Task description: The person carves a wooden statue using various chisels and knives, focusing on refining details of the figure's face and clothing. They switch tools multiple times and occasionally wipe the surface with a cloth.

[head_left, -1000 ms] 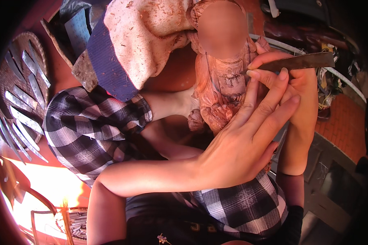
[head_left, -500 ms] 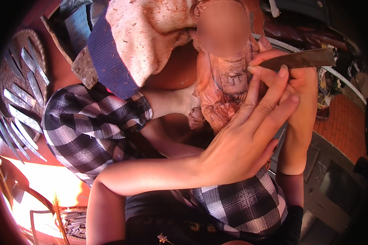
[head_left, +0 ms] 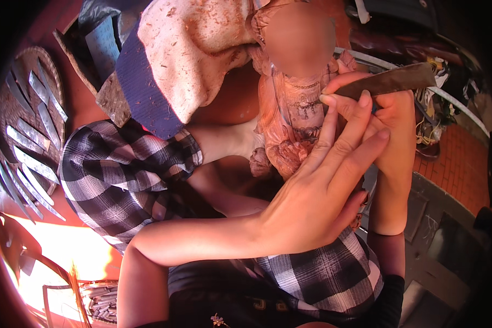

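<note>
A carved figure of reddish wood (head_left: 290,123) rests upright on my lap. My right hand (head_left: 391,112) comes up from the lower right and grips a dark, flat carving tool (head_left: 393,81) whose tip meets the figure's upper chest. My left hand (head_left: 322,202) crosses over from the lower left. Its fingers are stretched out and lie against the figure's side, with the fingertips touching the tool near its tip. The figure's lower part is hidden behind my left hand.
A pale cloth with a blue band (head_left: 186,60), dusted with wood shavings, lies over the figure's far side. A round woven tray (head_left: 24,76) at the left holds several metal chisels. More tools lie in a box (head_left: 98,300) at the bottom left. My knees wear plaid shorts (head_left: 115,175).
The tool's far end has tilted slightly upward in my right hand. Both hands stay at the same spot on the figure.
</note>
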A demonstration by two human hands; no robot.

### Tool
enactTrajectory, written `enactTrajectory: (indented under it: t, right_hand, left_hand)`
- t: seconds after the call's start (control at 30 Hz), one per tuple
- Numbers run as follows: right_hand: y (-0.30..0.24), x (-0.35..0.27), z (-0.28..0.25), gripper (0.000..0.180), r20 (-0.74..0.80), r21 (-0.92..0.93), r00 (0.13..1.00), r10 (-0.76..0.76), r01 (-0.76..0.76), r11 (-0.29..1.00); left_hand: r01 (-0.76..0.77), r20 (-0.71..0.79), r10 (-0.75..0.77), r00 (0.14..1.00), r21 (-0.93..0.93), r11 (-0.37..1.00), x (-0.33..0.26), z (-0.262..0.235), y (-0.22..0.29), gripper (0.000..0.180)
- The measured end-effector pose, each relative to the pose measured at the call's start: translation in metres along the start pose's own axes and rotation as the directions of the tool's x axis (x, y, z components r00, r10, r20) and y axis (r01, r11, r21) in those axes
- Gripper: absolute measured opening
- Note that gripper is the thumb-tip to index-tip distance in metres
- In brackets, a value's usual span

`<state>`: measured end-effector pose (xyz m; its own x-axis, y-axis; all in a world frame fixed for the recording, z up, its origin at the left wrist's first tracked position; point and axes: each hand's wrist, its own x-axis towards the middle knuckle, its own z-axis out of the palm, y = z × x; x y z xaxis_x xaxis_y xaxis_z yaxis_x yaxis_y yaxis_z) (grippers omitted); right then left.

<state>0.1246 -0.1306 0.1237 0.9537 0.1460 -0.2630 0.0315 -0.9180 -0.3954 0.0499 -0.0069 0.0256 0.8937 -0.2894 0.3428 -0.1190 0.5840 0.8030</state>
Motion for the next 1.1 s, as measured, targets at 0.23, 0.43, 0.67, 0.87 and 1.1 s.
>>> enactTrajectory:
  t: [0.23, 0.43, 0.67, 0.87, 1.1]
  right_hand:
    - [-0.004, 0.0, 0.001, 0.012, -0.012, -0.011, 0.999, 0.039, -0.04, 0.999]
    - [-0.006, 0.0, 0.0, 0.01, -0.053, -0.005, 0.995, 0.089, -0.089, 0.996]
    - [-0.004, -0.001, 0.001, 0.007, -0.063, 0.103, 0.978, 0.199, -0.192, 0.976]
    - [0.001, -0.002, 0.008, 0.01, -0.102, -0.094, 0.995, -0.007, -0.002, 0.996]
    - [0.007, -0.008, 0.019, 0.01, -0.29, -0.027, 0.957, 0.021, -0.03, 0.999]
  left_hand:
    - [0.024, -0.013, -0.025, 1.0, -0.004, 1.0, -0.001, 0.003, 0.004, 0.083]
    - [-0.049, -0.018, 0.049, 0.999, -0.051, 0.997, 0.005, 0.005, -0.007, 0.082]
    - [-0.014, -0.003, 0.014, 1.0, -0.011, 1.0, 0.003, 0.001, -0.001, 0.08]
    - [0.01, 0.003, -0.01, 1.0, -0.004, 1.0, 0.0, -0.001, 0.003, 0.08]
    - [-0.016, 0.007, 0.016, 1.0, -0.029, 0.999, 0.002, 0.0, -0.001, 0.079]
